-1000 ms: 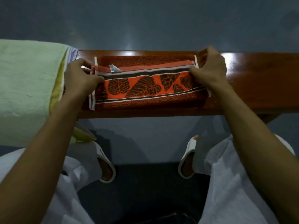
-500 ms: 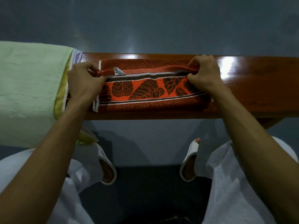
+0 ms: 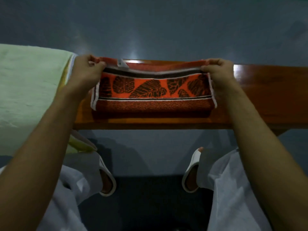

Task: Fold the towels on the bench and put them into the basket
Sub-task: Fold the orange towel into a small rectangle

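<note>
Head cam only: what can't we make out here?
Basket: nowhere in the head view.
Green towel: cut off by the left edge.
Bench: left end under the green towel, right end past the frame.
Orange towel corners: hidden by the left hand and right hand.
Its tag: too blurred to read.

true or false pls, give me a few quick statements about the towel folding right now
1. The left hand and right hand each pinch an upper corner of the orange leaf-patterned towel. True.
2. The orange towel lies on the floor. False: it lies on the wooden bench.
3. A light green towel lies to the left of the orange one. True.
4. The person is barefoot. False: they wear white slippers.
</note>
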Demonstrator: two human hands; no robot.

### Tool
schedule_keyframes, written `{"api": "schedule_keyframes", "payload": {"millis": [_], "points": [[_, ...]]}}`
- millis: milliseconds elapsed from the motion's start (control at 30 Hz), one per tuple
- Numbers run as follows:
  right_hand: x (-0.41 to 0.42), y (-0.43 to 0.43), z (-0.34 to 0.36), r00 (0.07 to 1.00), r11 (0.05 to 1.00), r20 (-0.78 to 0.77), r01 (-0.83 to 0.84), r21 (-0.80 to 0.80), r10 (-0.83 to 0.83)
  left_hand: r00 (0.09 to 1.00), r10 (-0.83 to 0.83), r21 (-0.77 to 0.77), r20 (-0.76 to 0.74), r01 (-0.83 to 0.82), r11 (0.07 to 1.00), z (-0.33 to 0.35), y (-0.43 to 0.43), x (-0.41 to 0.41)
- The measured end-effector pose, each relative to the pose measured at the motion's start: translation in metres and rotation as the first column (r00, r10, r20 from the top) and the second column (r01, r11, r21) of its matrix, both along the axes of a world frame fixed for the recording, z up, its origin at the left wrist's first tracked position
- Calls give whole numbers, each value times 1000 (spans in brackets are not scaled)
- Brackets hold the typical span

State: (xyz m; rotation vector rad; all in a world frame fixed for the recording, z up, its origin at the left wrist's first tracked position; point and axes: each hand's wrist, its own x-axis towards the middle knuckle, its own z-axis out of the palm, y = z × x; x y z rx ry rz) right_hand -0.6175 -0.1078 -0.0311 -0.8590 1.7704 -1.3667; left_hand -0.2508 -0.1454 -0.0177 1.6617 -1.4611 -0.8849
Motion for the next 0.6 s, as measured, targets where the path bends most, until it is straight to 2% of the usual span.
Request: {"api": "schedule_keyframes", "payload": {"millis": [100, 200, 267, 300, 367, 467, 533, 600], "points": [[3, -5, -14, 996, 997, -47, 73, 20, -72, 999, 47, -7, -5, -47, 999, -21, -3, 0], [2, -3, -12, 994, 998, -95, 45, -43, -49, 993, 117, -27, -2, -117, 993, -24, 0, 2], [3, 1, -10, 976, 997, -218, 3, -76, -20, 979, 120, -129, 163, -100, 987, -19, 10, -5], [5, 4, -8, 943, 996, -334, -19, -87, -11, 954, 109, -202, 279, -52, 978, -17, 16, -11], [17, 11, -4, 837, 991, -547, -98, -90, 33, 900, 41, -264, 433, 83, 961, -11, 32, -29], [60, 25, -4, 651, 938, -733, -342, -49, 199, 830, -217, -215, 513, 369, 904, -14, 52, -63], [93, 34, -11, 469, 863, -817, -501, 65, 334, 736, -353, -159, 578, 526, 836, -26, 57, -81], [112, 41, -23, 293, 795, -832, -549, 258, 472, 651, -401, -55, 645, 562, 825, -40, 59, -89]]}}
